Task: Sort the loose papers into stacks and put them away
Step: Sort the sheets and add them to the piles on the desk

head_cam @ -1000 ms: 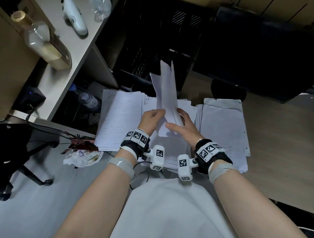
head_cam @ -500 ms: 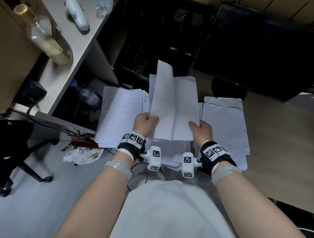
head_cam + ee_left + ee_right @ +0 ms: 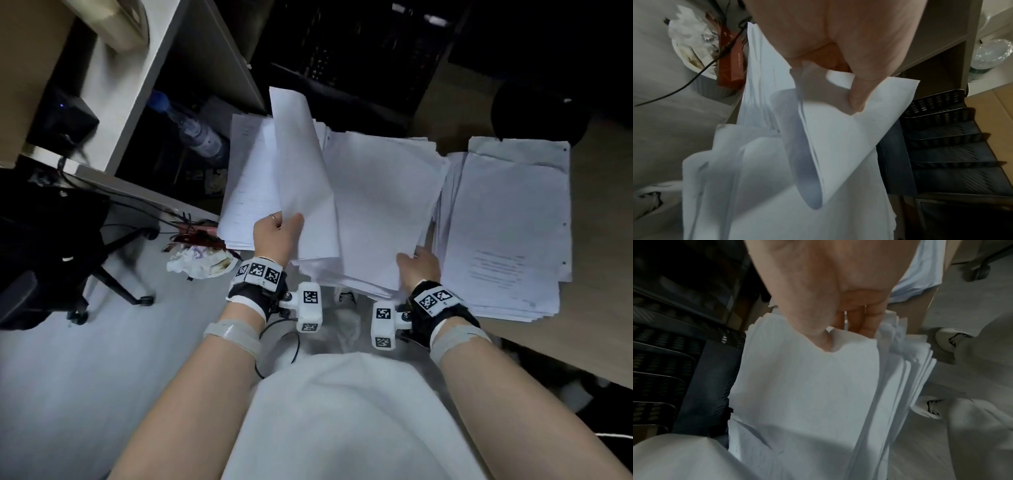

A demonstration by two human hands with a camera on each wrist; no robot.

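Three white paper stacks lie side by side on the wooden desk [image 3: 603,222]: a left stack [image 3: 245,178], a middle stack [image 3: 380,205] and a right stack [image 3: 507,219] with printed lines. My left hand [image 3: 279,233] pinches a few lifted sheets [image 3: 301,164] by their near edge, tilted up between the left and middle stacks; in the left wrist view the thumb [image 3: 857,100] presses on those sheets [image 3: 840,146]. My right hand [image 3: 418,269] grips the near right corner of the middle stack, thumb [image 3: 818,337] on top, fingers underneath.
Black mesh letter trays [image 3: 359,54] stand behind the stacks. A water bottle [image 3: 195,128] lies under the grey shelf [image 3: 137,78] at left. A bin of crumpled trash [image 3: 202,263] and a black office chair [image 3: 68,260] stand on the floor at left.
Both hands held one folded sheet upright and opened it. Now the left hand alone holds the sheets, swung left, and the right hand has dropped to the middle stack's corner.
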